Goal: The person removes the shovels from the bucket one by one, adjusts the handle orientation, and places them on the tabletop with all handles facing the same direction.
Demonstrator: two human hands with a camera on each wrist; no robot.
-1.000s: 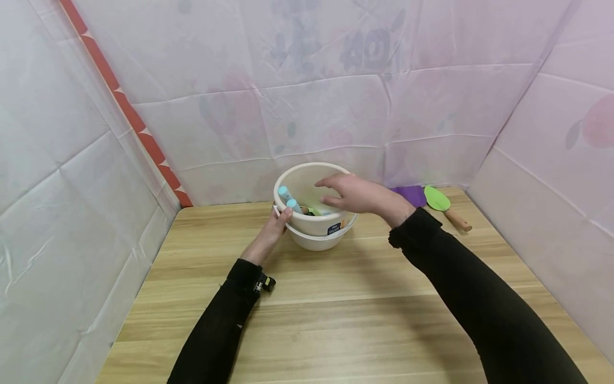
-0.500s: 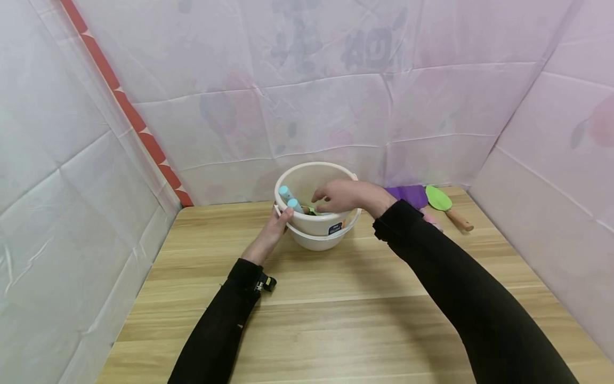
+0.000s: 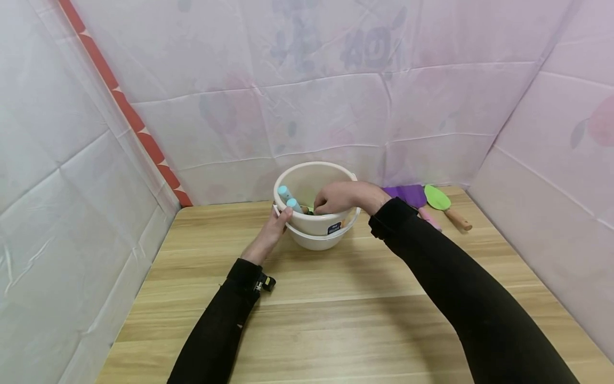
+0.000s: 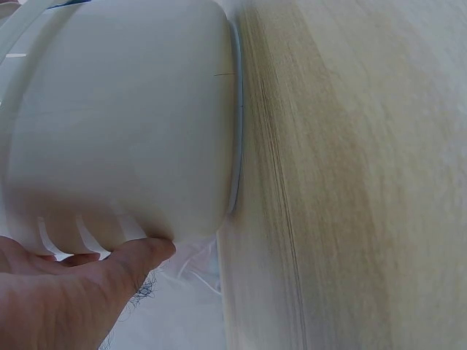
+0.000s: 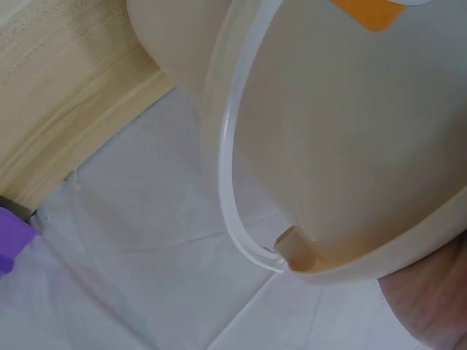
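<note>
Right hand (image 3: 342, 197) dips into the white bucket (image 3: 312, 184), fingers curled; what they hold is hidden. Left hand (image 3: 274, 226) grips the bucket's near rim. Blue handles (image 3: 289, 199) poke up inside.

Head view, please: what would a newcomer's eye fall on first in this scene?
First, the white plastic bucket at the back of the light wooden table, with the left hand holding its near rim and the right hand reaching inside, fingers curled. Two light blue handle ends poke up inside the bucket. To its right, by the wall, lies a green spatula with a wooden handle.
</note>
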